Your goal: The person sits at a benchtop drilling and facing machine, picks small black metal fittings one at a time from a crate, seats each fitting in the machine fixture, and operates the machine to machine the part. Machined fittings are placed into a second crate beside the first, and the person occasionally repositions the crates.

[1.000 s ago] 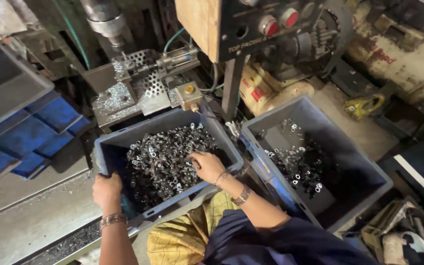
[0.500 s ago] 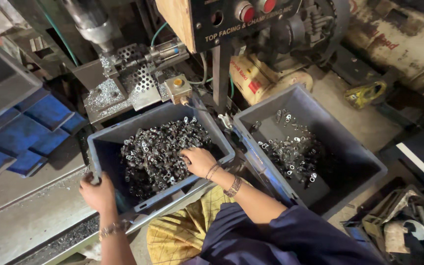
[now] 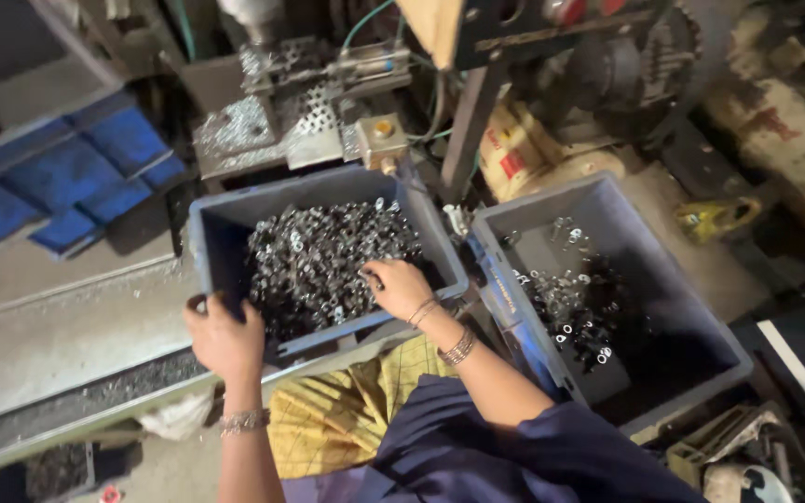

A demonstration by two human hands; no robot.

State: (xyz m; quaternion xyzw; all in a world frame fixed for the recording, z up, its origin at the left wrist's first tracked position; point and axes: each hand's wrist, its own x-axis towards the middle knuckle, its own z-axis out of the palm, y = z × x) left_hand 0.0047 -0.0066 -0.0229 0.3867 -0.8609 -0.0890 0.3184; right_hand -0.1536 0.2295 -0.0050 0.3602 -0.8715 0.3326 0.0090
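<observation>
A dark machine [image 3: 477,56] with a perforated metal plate [image 3: 314,116] stands just behind two grey-blue plastic bins, and blue trays [image 3: 67,182] lie off to the left on a grey ledge. The left bin [image 3: 211,233] is heaped with small shiny metal rings [image 3: 319,256]; the right bin [image 3: 673,270] holds far fewer rings [image 3: 575,303], gathered on its floor (much of the bottom is bare). The two bins sit just beside each other. A yellow checked cloth [image 3: 337,414] lies below the left bin's near edge. The left hand [image 3: 225,335] grips that bin's near left corner, fingers curled over the rim. The right hand [image 3: 398,284] rests on the heap near the bin's right wall, fingers bent down into the rings; whether it pinches any cannot be told.
</observation>
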